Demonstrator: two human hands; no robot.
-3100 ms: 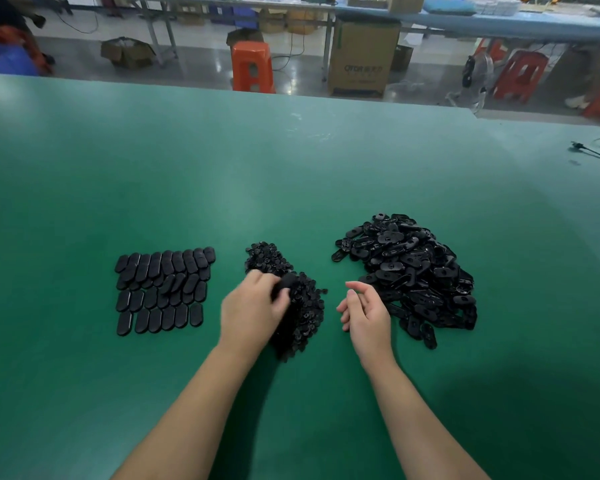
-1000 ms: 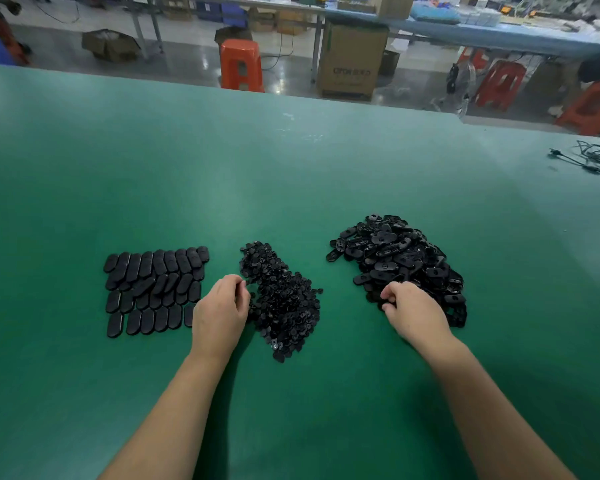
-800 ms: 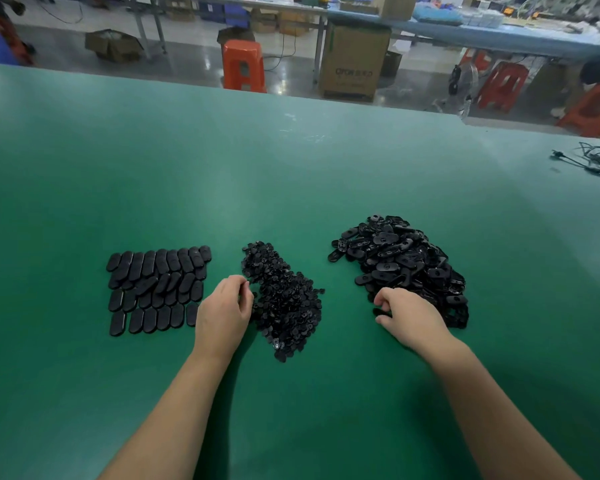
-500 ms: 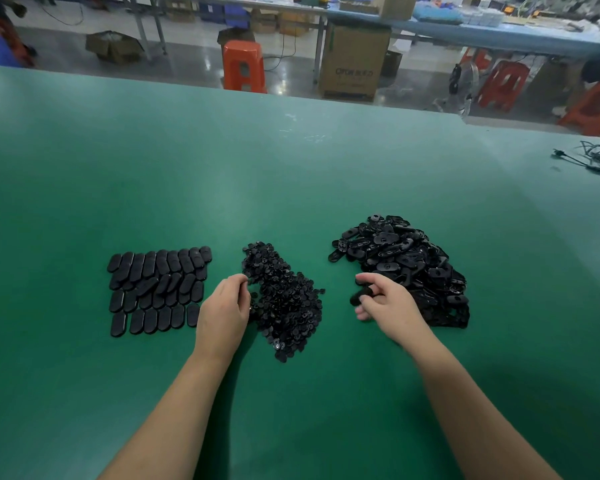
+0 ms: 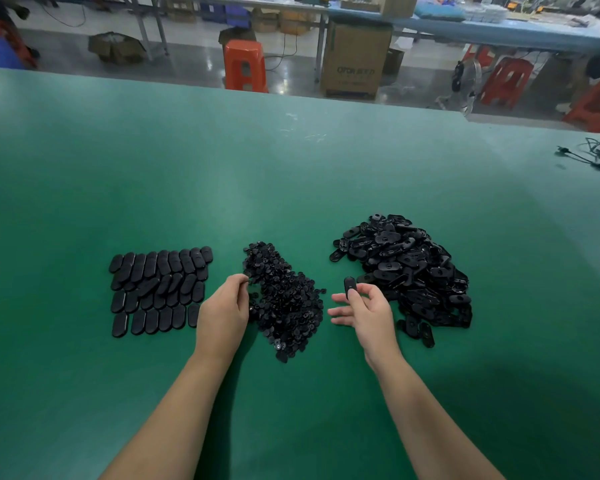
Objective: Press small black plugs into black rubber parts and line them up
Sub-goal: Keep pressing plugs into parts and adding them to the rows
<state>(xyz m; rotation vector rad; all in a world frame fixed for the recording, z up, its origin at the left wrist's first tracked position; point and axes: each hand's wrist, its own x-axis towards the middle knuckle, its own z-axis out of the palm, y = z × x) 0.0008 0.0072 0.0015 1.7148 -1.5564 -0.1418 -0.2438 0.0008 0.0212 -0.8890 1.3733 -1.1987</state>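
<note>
1. Your right hand [image 5: 364, 308] pinches 1 oval black rubber part [image 5: 349, 285] between thumb and forefinger, lifted just clear of the green table mat [image 5: 291, 174] and upright, with the other fingers spread loosely. It sits at about 9 o'clock from the big heap it belongs to.
2. Your left hand [image 5: 226, 306] has its fingers curled at the 9 o'clock edge of the loose pile of small black plugs [image 5: 284, 299]. The fingertips touch the pile; whether they already grip a plug, I cannot tell, because the plugs are too small and dark.
3. Judged from this, you are between pick-up and press-in: part in hand, plug being fetched, the 2 not yet brought together.
4. The heap of unfinished black rubber parts [image 5: 406, 271] lies at 3 o'clock from the plug pile and is large, so most of the work is left.
5. The finished black parts laid in rows [image 5: 158, 289] sit at 9 o'clock from the plug pile, in roughly 4 overlapping rows. The bottom row looks short at its 3 o'clock end, just beside your left hand, so the next piece likely goes there.
6. Across the mat's far edge, at 12 o'clock, stand an orange plastic stool [image 5: 245, 65] and a brown cardboard box [image 5: 355, 60].
</note>
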